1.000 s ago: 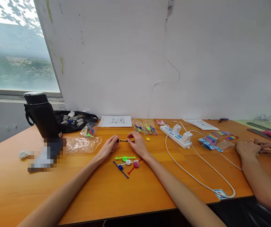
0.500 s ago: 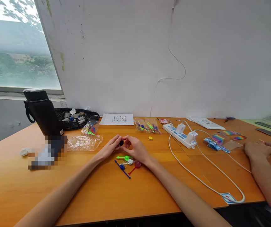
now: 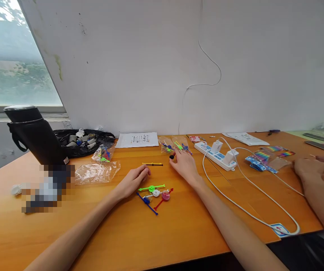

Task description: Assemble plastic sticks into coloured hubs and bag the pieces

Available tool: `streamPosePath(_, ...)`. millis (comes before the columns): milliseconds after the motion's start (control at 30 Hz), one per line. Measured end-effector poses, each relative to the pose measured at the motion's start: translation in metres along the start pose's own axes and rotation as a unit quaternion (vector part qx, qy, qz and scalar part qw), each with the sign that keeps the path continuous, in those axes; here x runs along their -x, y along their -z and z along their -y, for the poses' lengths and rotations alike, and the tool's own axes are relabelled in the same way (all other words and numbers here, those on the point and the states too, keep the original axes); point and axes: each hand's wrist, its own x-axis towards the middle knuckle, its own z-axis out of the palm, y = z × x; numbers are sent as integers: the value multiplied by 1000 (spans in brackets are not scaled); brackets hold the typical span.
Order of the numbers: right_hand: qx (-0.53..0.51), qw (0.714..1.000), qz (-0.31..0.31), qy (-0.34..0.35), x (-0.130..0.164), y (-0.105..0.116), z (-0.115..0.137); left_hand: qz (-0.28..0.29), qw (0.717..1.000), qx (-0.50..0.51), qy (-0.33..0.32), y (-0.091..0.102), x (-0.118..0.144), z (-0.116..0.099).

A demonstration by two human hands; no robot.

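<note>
My right hand (image 3: 184,164) is at the middle of the table with its fingers closed on a small black round cap (image 3: 171,157) at the fingertips. My left hand (image 3: 135,180) rests on the wood with fingers curled together; its fingertips are turned away, so anything inside is hidden. Just beyond it lies a thin yellow arrow spinner (image 3: 153,164) with a dark edge. Between my forearms sit a green arrow spinner (image 3: 151,188), a white one (image 3: 156,193), a blue one (image 3: 146,200) and a red one (image 3: 165,195), close together.
A black bottle (image 3: 34,139) stands left, near a crumpled clear bag (image 3: 96,172) and a black bag of parts (image 3: 79,143). Bagged spinners (image 3: 166,144) lie at the back. A power strip (image 3: 216,156) with looping white cable is right, beside another person's hand (image 3: 310,167).
My hands have parted. The right moved right and away from me with the black cap; the left shifted slightly toward me. The yellow spinner now shows; the yellow disc is hidden from view.
</note>
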Motion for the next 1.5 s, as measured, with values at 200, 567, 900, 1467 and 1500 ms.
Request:
streamPosePath(200, 87, 995, 42, -7, 6, -7, -5, 36, 996, -73, -25, 1, 3, -10)
streamPosePath(567, 4, 1000, 6, 25, 9, -4, 17, 145, 983, -91, -68, 8, 5, -16)
streamPosePath(900, -402, 896, 179, 57, 15, -6, 50, 7, 1000, 14, -3, 10, 1, -4)
streamPosePath(1467, -668, 696, 255, -69, 23, -6, 67, -52, 951, 303, 19, 9, -3, 5)
streamPosePath(1500, -671, 690, 265, -59, 24, -5, 69, -47, 945, 324, 16, 9, -3, 6)
